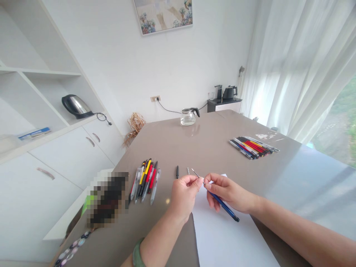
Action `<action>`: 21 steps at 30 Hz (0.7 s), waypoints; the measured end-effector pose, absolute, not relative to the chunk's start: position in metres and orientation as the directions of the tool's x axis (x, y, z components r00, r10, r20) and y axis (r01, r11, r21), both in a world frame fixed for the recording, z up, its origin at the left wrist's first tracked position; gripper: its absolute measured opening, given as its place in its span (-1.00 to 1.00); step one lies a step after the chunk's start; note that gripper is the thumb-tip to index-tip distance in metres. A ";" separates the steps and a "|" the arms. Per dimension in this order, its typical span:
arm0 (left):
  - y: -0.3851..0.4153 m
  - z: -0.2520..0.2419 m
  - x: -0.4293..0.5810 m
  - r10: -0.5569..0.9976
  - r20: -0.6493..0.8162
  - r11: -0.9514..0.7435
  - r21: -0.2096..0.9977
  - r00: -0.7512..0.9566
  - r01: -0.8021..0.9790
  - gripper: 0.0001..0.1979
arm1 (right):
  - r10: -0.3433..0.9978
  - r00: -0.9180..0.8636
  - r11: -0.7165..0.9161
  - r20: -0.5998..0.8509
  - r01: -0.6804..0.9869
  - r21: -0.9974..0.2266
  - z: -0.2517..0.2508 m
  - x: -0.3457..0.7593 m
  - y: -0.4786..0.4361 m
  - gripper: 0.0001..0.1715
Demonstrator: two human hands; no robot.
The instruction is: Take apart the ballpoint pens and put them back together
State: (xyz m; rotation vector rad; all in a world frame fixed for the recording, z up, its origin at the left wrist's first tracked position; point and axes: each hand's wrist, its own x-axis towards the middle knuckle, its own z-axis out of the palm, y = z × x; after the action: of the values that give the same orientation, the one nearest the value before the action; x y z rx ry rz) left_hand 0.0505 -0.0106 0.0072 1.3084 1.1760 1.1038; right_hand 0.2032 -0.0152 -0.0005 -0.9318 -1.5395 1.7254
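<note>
My right hand (222, 189) is closed around a blue pen barrel (224, 205), its black end pointing toward the lower right. Between thumb and forefinger, my left hand (185, 194) pinches a thin ink refill (195, 173) whose metal tip points up and to the left. The refill lines up with the barrel's near end, and the fingers hide where they meet. Beyond my left hand, a small black pen tip piece (177, 171) and a little spring (188, 170) lie on the table. Below both hands is a sheet of white paper (222, 237).
Several pens (144, 178) lie in a group at the left, and another row of pens (253, 147) at the right. A glass pot (188, 117) stands at the table's far edge. A pixelated dark object (109, 200) with a beaded strap (73, 248) lies at the left edge.
</note>
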 end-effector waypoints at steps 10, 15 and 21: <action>0.018 0.008 0.017 0.995 0.045 -0.053 0.995 -0.092 -0.083 -0.72 | 0.810 -0.568 -0.134 -0.149 0.068 -0.989 -0.005 0.207 -0.017 -0.72; 0.029 0.008 0.006 0.998 0.009 -0.005 0.998 -0.061 0.065 -0.70 | 0.802 -0.577 -0.132 -0.156 0.083 -0.988 -0.002 0.208 -0.015 -0.72; 0.054 0.009 0.030 0.997 -0.045 0.022 0.949 0.065 0.314 -0.74 | 0.685 -0.708 -0.132 -0.172 0.112 -0.985 0.000 0.216 -0.016 -0.75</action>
State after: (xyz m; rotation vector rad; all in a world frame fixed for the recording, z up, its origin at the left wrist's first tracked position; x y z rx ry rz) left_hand 0.0303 0.0544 0.0085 1.4450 1.3988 0.9624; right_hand 0.2157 -0.0159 0.0000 -0.8872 -1.7357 1.8940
